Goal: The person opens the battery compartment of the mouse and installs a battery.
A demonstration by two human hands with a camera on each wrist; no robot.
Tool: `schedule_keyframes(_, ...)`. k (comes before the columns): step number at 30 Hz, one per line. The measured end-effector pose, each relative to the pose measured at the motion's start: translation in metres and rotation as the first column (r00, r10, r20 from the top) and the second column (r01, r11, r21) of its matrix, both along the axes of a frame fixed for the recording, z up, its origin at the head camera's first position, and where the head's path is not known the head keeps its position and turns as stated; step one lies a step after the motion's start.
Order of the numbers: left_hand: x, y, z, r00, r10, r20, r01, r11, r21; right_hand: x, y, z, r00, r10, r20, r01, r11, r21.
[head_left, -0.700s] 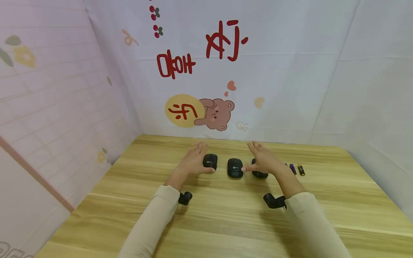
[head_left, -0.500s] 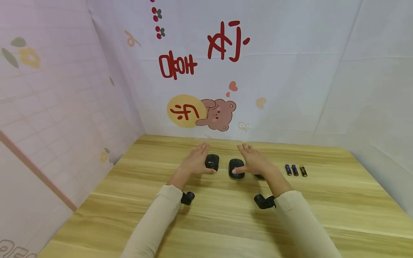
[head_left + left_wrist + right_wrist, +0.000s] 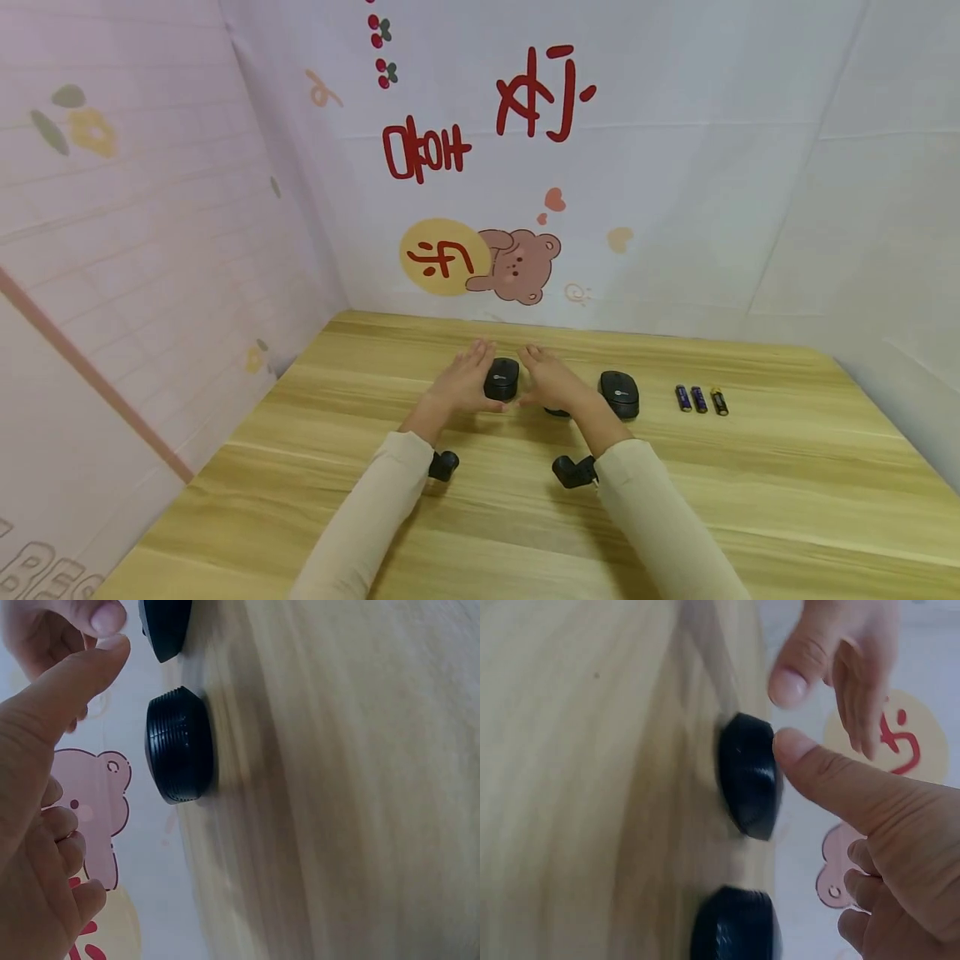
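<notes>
My left hand (image 3: 463,385) hovers at the left side of the leftmost black computer mouse (image 3: 502,377), its fingers extended and holding nothing. My right hand (image 3: 553,383) is held above the middle computer mouse (image 3: 557,412) and covers most of it. Between the two thumbs, whose tips come close together, sits the leftmost mouse. In the left wrist view, a black mouse (image 3: 180,746) lies on the wood, apart from the left hand. A mouse (image 3: 748,776) appears beside the right thumb in the right wrist view; whether they touch I cannot tell.
A third black computer mouse (image 3: 619,394) lies right of the right forearm. Farther right are two purple batteries (image 3: 683,398) and a black one with a gold end (image 3: 719,402), side by side. A printed white cloth wall (image 3: 675,208) borders the back of the wooden table (image 3: 495,517).
My right hand has moved left, from the right mouse across to the middle one, uncovering the right mouse and the batteries. The left hand stays beside the leftmost mouse; the view has shifted slightly.
</notes>
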State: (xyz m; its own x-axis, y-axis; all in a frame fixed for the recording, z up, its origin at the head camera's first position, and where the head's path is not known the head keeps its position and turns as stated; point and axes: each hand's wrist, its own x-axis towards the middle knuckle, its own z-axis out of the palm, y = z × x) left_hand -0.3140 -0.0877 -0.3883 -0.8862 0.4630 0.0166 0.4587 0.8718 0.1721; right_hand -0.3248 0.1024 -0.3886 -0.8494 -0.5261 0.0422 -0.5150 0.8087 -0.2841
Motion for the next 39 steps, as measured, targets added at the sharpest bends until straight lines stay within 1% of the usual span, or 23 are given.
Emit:
schedule_keyframes(6,-0.004,0.004,-0.004,1.0,-0.003,0.01,0.003,0.999,-0.042,-0.006,-0.014,-0.01,1.0,0.005,0.016,-0.006,0.998,0.07)
schedule_keyframes(12,-0.007,0.006,-0.009,1.0,-0.019,0.024,0.021,0.998,-0.062,-0.011,-0.021,-0.019,0.999,0.01,0.034,-0.012,0.997,0.073)
schedule_keyframes(15,-0.009,0.005,-0.014,0.999,-0.024,0.047,0.026,0.999,-0.042,-0.012,-0.024,-0.024,0.999,0.012,0.044,-0.016,0.996,0.084)
schedule_keyframes(20,-0.012,0.004,-0.023,0.996,-0.012,0.09,0.015,0.999,-0.033,-0.011,-0.028,-0.029,0.999,0.013,0.046,-0.018,0.993,0.119)
schedule_keyframes(25,-0.012,0.003,-0.025,0.991,0.001,0.133,0.004,0.999,-0.034,-0.011,-0.031,-0.03,0.998,-0.003,0.055,-0.005,0.99,0.142)
schedule_keyframes(27,-0.012,0.003,-0.026,0.99,0.005,0.142,0.0,0.999,-0.04,-0.01,-0.032,-0.029,0.998,-0.012,0.058,0.004,0.991,0.133)
schedule_keyframes(31,-0.013,0.002,-0.028,0.99,0.006,0.141,0.003,0.998,-0.065,-0.009,-0.033,-0.028,0.999,-0.019,0.039,0.015,0.994,0.11)
schedule_keyframes(34,-0.014,0.002,-0.029,0.99,0.011,0.139,-0.001,0.997,-0.072,-0.007,-0.035,-0.026,1.0,-0.02,0.003,0.02,0.994,0.11)
schedule_keyframes(39,-0.014,0.003,-0.026,0.99,0.032,0.135,-0.023,0.998,-0.062,-0.007,-0.039,-0.024,0.998,-0.019,-0.062,0.027,0.991,0.128)
